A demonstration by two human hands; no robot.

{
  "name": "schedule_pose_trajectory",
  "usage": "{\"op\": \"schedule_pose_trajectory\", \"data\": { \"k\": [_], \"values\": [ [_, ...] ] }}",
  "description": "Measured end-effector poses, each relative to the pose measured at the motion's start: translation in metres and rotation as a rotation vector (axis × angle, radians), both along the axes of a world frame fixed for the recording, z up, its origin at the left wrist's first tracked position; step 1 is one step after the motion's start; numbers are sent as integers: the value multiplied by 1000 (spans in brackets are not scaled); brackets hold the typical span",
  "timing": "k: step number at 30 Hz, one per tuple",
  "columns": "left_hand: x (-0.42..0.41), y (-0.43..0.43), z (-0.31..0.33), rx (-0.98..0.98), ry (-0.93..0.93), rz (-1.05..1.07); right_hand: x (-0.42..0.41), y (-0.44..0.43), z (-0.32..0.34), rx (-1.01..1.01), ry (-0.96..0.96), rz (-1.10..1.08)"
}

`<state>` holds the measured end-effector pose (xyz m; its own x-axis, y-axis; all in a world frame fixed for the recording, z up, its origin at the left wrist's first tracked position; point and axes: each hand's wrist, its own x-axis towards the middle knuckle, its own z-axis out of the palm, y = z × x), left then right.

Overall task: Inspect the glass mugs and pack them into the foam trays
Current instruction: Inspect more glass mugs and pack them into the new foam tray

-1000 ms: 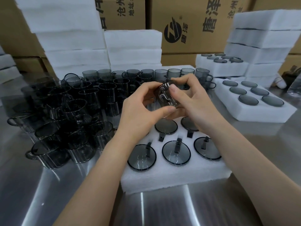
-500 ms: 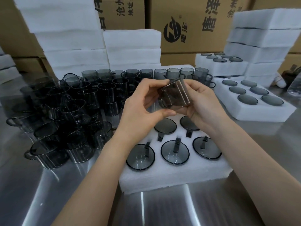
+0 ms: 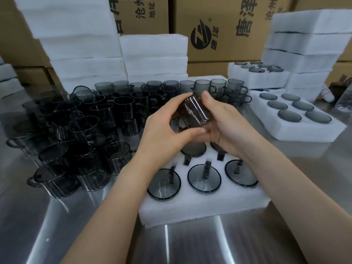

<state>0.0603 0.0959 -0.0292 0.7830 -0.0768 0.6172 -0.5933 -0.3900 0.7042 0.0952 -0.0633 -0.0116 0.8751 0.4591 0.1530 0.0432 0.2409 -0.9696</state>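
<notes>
Brown cardboard cartons (image 3: 219,25) printed with black characters and a round logo fill the far wall. In front of them a polished steel bench (image 3: 47,225) runs across the whole view. Stacks of white foam trays (image 3: 76,44) stand along its far edge: a tall one at far left, a lower one just right of it, and another at far right.

A crowd of loose smoky-grey glass mugs (image 3: 85,130) covers the left half of the bench, some stacked on each other, and reaches along the far side in a row.

The near foam tray (image 3: 200,208) lies in the middle, just right of the loose mugs. Three mugs sit in its near row and two more show in its far row, each with its handle in a slot. The far-left pocket is hidden behind the left wrist. A second packed tray (image 3: 297,130) lies to the right with six round glass faces showing, and a third tray (image 3: 257,77) holding mugs sits beyond it.

Above the far part of the near tray, both hands hold one glass mug (image 3: 194,113), tipped on its side with the handle hanging down. The left grip (image 3: 163,130) curls round it, fingers over the top and thumb beneath. The right grip (image 3: 228,126) cradles the other end, with a fingertip on the upper rim.
</notes>
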Motion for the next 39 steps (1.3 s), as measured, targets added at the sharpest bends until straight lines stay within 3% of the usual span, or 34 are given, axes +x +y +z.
{"op": "schedule_pose_trajectory", "data": {
  "k": [13,20,25,29,39],
  "values": [
    [-1,2,-3,-47,-42,-164,2,-3,4,114,152,-12],
    [-3,-1,-3,-83,27,-195,5,-7,1,168,347,451],
    [-1,-1,-1,85,86,-126,6,-5,-3,73,100,193],
    [-3,-2,1,111,50,-77,7,-4,-6,30,-47,93],
    [-2,-2,-1,168,56,-125,9,-4,-7,79,-32,-79]
  ]
}}
